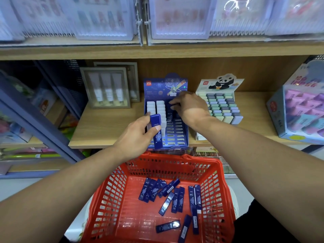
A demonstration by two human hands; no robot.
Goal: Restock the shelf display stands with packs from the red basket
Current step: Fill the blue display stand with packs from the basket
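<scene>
One blue pack point(156, 128) stands upright, pinched in our left hand point(140, 135), just left of the blue display stand's point(184, 137) empty slots. Our right hand point(188, 106) curls fingers there; what it holds, we cannot tell.

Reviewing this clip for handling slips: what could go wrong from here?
The left hand holds its blue pack only near the top, so it might slip and drop. The right hand reaches deep into the blue display stand and could knock over the white packs standing beside it.
</scene>
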